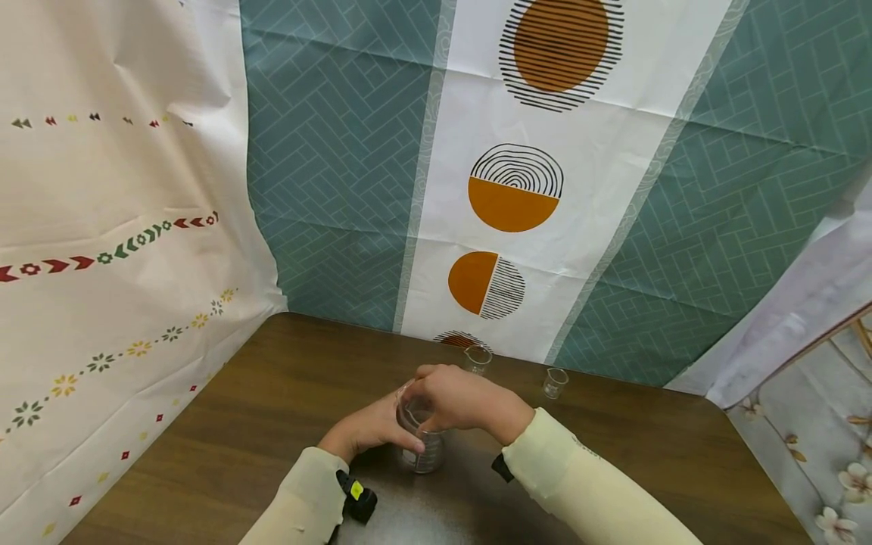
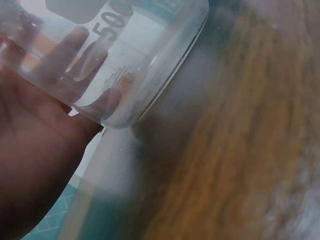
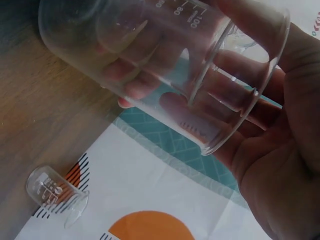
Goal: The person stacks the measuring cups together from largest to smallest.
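Observation:
A large clear glass beaker (image 1: 429,458) with a 500 mark (image 2: 115,22) stands on the brown table in front of me. My left hand (image 1: 375,428) grips it from the left, its fingers showing through the glass in the left wrist view. Nested inside is a smaller glass beaker (image 3: 187,22) marked 80 and 100. From above, my right hand (image 1: 463,397) reaches over the large beaker's rim (image 3: 272,65) and pinches the smaller beaker near its top. In the head view, the right hand hides much of both rims.
Behind the hands, a glass beaker (image 1: 478,359) stands near the table's back edge. A smaller beaker (image 1: 555,383) is to its right. The wooden table (image 1: 306,363) meets a patterned cloth (image 1: 327,227) at the back and a pale cloth (image 1: 136,318) on the left.

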`<state>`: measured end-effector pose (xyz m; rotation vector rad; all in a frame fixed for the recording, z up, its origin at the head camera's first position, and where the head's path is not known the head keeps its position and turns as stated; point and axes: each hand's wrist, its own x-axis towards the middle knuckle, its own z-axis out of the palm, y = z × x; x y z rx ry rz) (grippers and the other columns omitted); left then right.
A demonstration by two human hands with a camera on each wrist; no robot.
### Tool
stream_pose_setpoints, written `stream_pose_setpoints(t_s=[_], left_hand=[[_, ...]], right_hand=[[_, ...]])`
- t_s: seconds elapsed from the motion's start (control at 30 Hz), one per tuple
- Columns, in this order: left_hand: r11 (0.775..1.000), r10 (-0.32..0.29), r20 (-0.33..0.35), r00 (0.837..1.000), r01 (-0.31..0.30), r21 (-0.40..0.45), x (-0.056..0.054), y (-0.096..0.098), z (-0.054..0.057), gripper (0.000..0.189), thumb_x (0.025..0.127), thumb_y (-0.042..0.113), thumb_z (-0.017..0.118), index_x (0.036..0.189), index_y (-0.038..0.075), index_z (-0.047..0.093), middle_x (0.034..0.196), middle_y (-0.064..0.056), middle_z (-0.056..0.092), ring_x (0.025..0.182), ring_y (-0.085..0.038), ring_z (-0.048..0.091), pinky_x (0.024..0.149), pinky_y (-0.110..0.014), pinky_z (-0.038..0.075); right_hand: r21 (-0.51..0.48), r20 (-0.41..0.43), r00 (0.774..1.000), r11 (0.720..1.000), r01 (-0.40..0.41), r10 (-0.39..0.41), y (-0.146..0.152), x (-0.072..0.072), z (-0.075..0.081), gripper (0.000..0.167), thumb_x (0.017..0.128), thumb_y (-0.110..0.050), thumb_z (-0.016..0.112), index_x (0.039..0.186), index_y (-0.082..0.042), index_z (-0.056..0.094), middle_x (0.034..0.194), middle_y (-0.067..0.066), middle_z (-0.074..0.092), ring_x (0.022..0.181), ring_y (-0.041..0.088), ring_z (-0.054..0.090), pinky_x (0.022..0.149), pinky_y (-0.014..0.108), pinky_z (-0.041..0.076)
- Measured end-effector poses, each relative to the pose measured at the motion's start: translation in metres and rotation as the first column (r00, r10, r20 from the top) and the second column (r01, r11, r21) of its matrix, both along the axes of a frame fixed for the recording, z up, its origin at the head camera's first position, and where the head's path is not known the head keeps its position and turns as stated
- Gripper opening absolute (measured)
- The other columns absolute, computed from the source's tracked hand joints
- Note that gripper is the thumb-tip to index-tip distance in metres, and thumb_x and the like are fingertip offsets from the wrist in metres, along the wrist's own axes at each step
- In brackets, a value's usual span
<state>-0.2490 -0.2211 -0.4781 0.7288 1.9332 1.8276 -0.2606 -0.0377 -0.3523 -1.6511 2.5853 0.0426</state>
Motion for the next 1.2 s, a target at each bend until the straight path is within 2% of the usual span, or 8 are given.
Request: stream_pose_setpoints(t_s=[0.2, 0.5, 0.63, 0.9, 1.2], left_hand=[[1.000, 0.005, -0.001, 1.000, -0.005, -0.016, 0.0003, -0.0011, 0.0003, 0.108, 0.076, 0.018, 0.083, 0.156, 0.027, 0.009, 0.159, -0.001, 0.023, 0.135, -0.019, 0.040, 0.102, -0.028, 0.045], [0.999, 0.019, -0.008, 1.000, -0.020, -0.041, 0.0002, 0.0002, 0.0016, 0.107, 0.076, 0.021, 0.083, 0.155, 0.028, 0.011, 0.159, 0.000, 0.022, 0.137, -0.021, 0.036, 0.103, -0.029, 0.043], [0.999, 0.023, -0.004, 1.000, -0.023, -0.044, 0.0009, -0.0006, 0.0020, 0.108, 0.075, 0.022, 0.084, 0.155, 0.029, 0.011, 0.159, 0.001, 0.022, 0.137, -0.020, 0.036, 0.103, -0.028, 0.043], [1.000, 0.008, 0.005, 1.000, -0.008, -0.027, 0.0007, -0.0016, 0.0027, 0.105, 0.076, 0.019, 0.082, 0.155, 0.026, 0.013, 0.154, -0.003, 0.031, 0.131, -0.020, 0.043, 0.102, -0.029, 0.043], [1.000, -0.012, 0.017, 1.000, 0.012, -0.002, 0.0000, 0.0000, 0.0020, 0.100, 0.076, 0.018, 0.082, 0.152, 0.027, 0.018, 0.150, -0.002, 0.037, 0.129, -0.019, 0.046, 0.100, -0.028, 0.045]], right_hand=[[0.012, -0.023, 0.999, 0.999, -0.031, 0.032, -0.0024, -0.0022, -0.0018, 0.046, 0.075, -0.038, 0.082, 0.116, -0.020, 0.070, 0.109, -0.004, 0.062, 0.097, 0.009, 0.061, 0.085, 0.021, 0.051], [0.018, -0.001, 1.000, 1.000, -0.022, 0.022, -0.0017, -0.0038, -0.0016, 0.048, 0.075, -0.038, 0.083, 0.118, -0.021, 0.069, 0.111, -0.006, 0.062, 0.099, 0.008, 0.061, 0.088, 0.022, 0.051], [0.028, -0.007, 0.999, 0.999, -0.032, 0.033, -0.0028, -0.0044, -0.0013, 0.046, 0.076, -0.037, 0.082, 0.117, -0.020, 0.070, 0.108, -0.006, 0.061, 0.094, 0.008, 0.060, 0.085, 0.021, 0.051], [0.061, -0.015, 1.000, 0.998, -0.024, 0.025, -0.0065, -0.0039, -0.0015, 0.042, 0.076, -0.036, 0.082, 0.114, -0.021, 0.070, 0.105, -0.003, 0.060, 0.086, 0.006, 0.057, 0.079, 0.019, 0.051], [0.076, -0.009, 1.000, 0.997, -0.013, 0.013, -0.0065, -0.0035, -0.0019, 0.044, 0.076, -0.034, 0.083, 0.116, -0.020, 0.070, 0.107, -0.003, 0.061, 0.089, 0.007, 0.059, 0.082, 0.019, 0.052]])
